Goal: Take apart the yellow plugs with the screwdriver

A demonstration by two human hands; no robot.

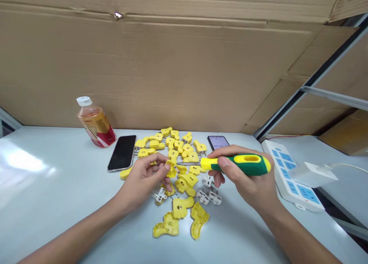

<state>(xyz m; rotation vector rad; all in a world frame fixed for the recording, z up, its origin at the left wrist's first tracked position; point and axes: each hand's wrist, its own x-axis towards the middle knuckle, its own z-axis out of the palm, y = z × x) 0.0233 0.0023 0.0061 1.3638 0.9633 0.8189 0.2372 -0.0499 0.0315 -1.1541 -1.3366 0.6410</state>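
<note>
My left hand (145,177) pinches a yellow plastic plug shell (171,169) between thumb and fingers. My right hand (250,187) is wrapped round a screwdriver (247,165) with a green and yellow handle. Its metal shaft points left, and the tip reaches the shell, where the exact contact is hidden. Beneath my left hand lies a white plug insert with metal pins (161,195). White plug inserts (202,197) sit below my right hand. Nearer me are open yellow half shells (199,220) and a yellow shell piece with a screw hole (181,208).
Several yellow plugs (174,143) are heaped toward the cardboard wall (178,76). At the left stand a drink bottle (97,124) and a dark-screened phone (122,152). Another phone (217,141) shows a timer. A power strip (293,179) with a white charger (312,174) lies at the right.
</note>
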